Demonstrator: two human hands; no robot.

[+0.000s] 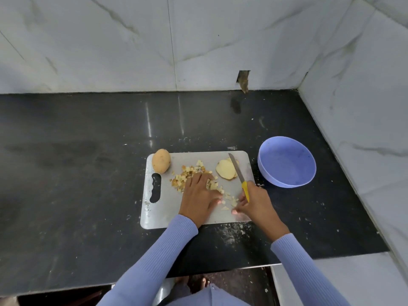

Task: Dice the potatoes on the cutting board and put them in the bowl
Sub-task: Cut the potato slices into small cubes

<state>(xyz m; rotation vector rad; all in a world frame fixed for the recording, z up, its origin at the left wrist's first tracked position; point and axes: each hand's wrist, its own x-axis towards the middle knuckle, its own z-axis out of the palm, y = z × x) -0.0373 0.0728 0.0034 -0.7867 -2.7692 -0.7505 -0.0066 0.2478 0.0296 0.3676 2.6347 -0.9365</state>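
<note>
Dice (194,173) lie heaped in the middle of the cutting board (223,215), right under your left hand (199,195), which rests flat on the pile with fingers fairly straight and gripping nothing. Your right hand (254,202) curls round the yellow handle of the knife (239,175), whose blade points up and away from you across the potato slices (226,170); its long axis runs near to far, tilted a little left. The blue bowl (287,162) sits on the worktop (88,173) just off the board's right edge, beyond the knife, so the pile must travel rightward past blade and slices. Your right hand is nearer the bowl. A whole potato (161,161) waits at the board's far left corner. The wall stands close to the bowl's right; the worktop to the left gives more room.
</note>
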